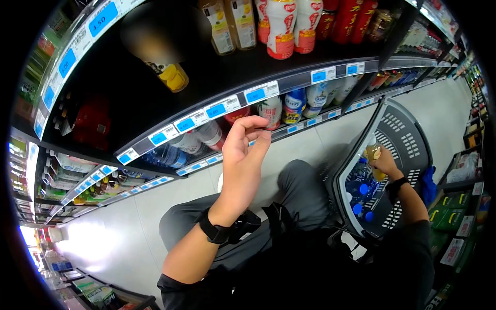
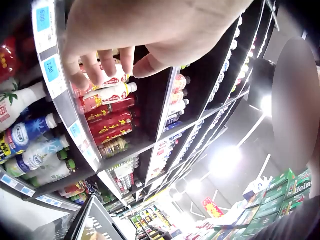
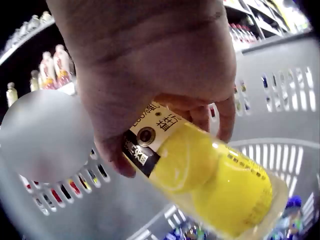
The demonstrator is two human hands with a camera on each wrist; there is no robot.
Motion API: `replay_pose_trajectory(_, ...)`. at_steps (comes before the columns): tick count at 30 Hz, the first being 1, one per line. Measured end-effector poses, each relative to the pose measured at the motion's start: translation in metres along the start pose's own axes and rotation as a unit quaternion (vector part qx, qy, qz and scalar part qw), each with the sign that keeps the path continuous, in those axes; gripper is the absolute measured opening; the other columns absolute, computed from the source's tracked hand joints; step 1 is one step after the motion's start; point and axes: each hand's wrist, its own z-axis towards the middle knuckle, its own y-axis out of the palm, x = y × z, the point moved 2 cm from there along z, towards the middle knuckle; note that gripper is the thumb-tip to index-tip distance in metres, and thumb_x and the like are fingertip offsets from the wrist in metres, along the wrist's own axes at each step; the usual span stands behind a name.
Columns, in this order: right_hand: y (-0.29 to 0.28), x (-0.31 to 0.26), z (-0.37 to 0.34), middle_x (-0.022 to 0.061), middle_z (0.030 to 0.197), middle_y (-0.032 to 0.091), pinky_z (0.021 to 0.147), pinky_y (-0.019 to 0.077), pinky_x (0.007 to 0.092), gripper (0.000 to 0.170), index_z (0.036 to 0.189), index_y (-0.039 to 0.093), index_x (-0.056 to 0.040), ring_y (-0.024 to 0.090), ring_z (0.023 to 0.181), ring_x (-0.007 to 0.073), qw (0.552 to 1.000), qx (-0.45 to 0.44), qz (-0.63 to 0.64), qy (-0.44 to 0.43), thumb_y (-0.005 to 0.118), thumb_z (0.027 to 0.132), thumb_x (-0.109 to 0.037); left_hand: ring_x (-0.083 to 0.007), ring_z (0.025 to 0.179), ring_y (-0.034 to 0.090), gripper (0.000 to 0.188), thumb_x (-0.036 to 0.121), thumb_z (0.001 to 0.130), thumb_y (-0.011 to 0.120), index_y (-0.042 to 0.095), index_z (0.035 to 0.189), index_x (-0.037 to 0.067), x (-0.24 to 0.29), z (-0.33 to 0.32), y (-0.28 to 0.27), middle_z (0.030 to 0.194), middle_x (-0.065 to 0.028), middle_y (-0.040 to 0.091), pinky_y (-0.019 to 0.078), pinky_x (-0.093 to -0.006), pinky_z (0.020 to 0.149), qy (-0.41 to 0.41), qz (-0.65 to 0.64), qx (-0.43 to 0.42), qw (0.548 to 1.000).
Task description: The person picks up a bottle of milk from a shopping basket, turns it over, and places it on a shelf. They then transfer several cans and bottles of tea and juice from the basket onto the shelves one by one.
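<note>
In the right wrist view my right hand [image 3: 155,65] grips a bottle with a yellow label [image 3: 215,180], tilted, inside the grey basket [image 3: 120,205]. The head view shows the right hand [image 1: 385,164] with that bottle [image 1: 374,152] within the basket's rim, above blue-capped bottles [image 1: 356,188]. My left hand [image 1: 243,165] is raised before the lower shelf edge, its fingers loosely bent and holding nothing. Seen from the left wrist, the left hand [image 2: 145,30] hangs in front of white-and-red bottles [image 2: 107,95], apart from them as far as I can tell.
Shelves with blue price tags [image 1: 256,95] curve across the front, with drink bottles [image 1: 281,28] on the upper level and more below. Green boxes [image 1: 448,211] are stacked at the right. A blue cloth-like item [image 1: 428,185] hangs at the basket's right side. Pale floor [image 1: 124,222] lies at the left.
</note>
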Motion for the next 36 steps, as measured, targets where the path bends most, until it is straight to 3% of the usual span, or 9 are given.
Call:
replay_pose_trajectory(3,-0.079,-0.096,-0.044,0.0191,0.098,0.069,0.084,0.0524,0.0416,0.067,0.120,0.058,-0.0036,0.066,0.095,0.0379,0.993,0.051,-0.094,0.047,0.078,0.057,-0.017,-0.0126,0.100,0.058,0.019,0.009,0.095,0.055,0.057,0.114,0.003,0.005,0.002,0.013,0.108,-0.0056,0.061,0.0469,-0.0289,0.089,0.021,-0.006,-0.006,1.000)
replay_pose_trajectory(5,-0.115,-0.128,-0.062,0.0186,0.099,0.069,0.084,0.0524,0.0408,0.062,0.116,0.059,-0.0036,0.066,0.093,0.0383,0.975,0.158,-0.155,-0.031,0.078,0.059,-0.016,-0.0117,0.098,0.058,0.019,0.009,0.095,0.056,0.057,0.113,0.003,0.005,0.003,0.018,0.106,-0.0049,0.060,0.0468,-0.0283,0.088,0.035,-0.004,-0.023,0.999)
replay_pose_trajectory(8,-0.156,-0.203,-0.091,0.0142,0.097,0.069,0.085,0.0512,0.0372,0.054,0.111,0.061,-0.0036,0.067,0.093,0.0320,0.965,0.184,0.012,-0.188,0.079,0.063,-0.018,-0.0107,0.096,0.057,0.019,0.009,0.094,0.057,0.058,0.113,0.003,0.002,0.005,0.022,0.104,-0.0040,0.060,0.0466,-0.0277,0.088,0.044,-0.015,-0.030,0.998)
replay_pose_trajectory(12,-0.166,-0.281,-0.081,0.0108,0.118,0.057,0.094,0.0470,0.0337,0.065,0.118,0.057,-0.0023,0.059,0.109,0.0237,0.873,0.239,0.017,-0.425,0.087,0.064,-0.024,-0.0093,0.093,0.057,0.018,0.007,0.094,0.057,0.058,0.111,0.004,0.001,0.012,0.023,0.103,-0.0032,0.060,0.0470,-0.0257,0.084,0.057,-0.026,-0.029,0.998)
replay_pose_trajectory(13,-0.155,-0.305,-0.076,0.0102,0.116,0.057,0.094,0.0471,0.0332,0.065,0.117,0.060,-0.0024,0.059,0.109,0.0225,0.862,0.218,0.137,-0.437,0.088,0.061,-0.019,-0.0093,0.093,0.057,0.018,0.007,0.094,0.057,0.058,0.111,0.004,0.003,0.015,0.022,0.103,-0.0032,0.060,0.0470,-0.0257,0.084,0.060,-0.027,-0.031,0.997)
replay_pose_trajectory(17,-0.118,-0.382,-0.043,0.0092,0.114,0.056,0.091,0.0499,0.0336,0.063,0.116,0.062,-0.0036,0.061,0.104,0.0248,0.801,0.222,0.147,-0.536,0.089,0.061,-0.017,-0.0067,0.086,0.056,0.015,0.008,0.093,0.057,0.058,0.107,0.005,0.008,0.028,0.011,0.102,-0.0021,0.059,0.0460,-0.0211,0.075,0.001,-0.041,0.032,0.999)
replay_pose_trajectory(24,-0.047,-0.477,0.018,0.0118,0.108,0.061,0.084,0.0507,0.0427,0.058,0.110,0.063,-0.0089,0.061,0.100,0.0306,0.831,0.261,0.174,-0.460,0.083,0.064,-0.037,-0.0100,0.094,0.057,0.014,0.008,0.093,0.057,0.058,0.107,0.005,0.013,0.038,-0.012,0.104,-0.0024,0.056,0.0480,-0.0265,0.081,0.078,-0.055,0.105,0.990)
replay_pose_trajectory(27,-0.027,-0.498,0.039,0.0122,0.097,0.070,0.081,0.0526,0.0350,0.052,0.108,0.063,-0.0022,0.067,0.090,0.0234,0.850,0.233,0.237,-0.409,0.085,0.067,-0.025,-0.0104,0.094,0.057,0.014,0.009,0.093,0.057,0.058,0.107,0.006,0.013,0.038,-0.018,0.104,-0.0022,0.056,0.0481,-0.0269,0.082,0.085,-0.050,0.117,0.988)
replay_pose_trajectory(36,-0.009,-0.508,0.078,0.0136,0.102,0.070,0.082,0.0526,0.0348,0.052,0.112,0.060,-0.0009,0.068,0.093,0.0237,0.853,0.247,0.276,-0.367,0.083,0.071,-0.023,-0.0142,0.094,0.057,0.015,0.012,0.094,0.058,0.059,0.108,0.007,0.027,0.060,-0.061,0.103,-0.0039,0.058,0.0509,-0.0331,0.086,0.118,-0.084,0.204,0.968)
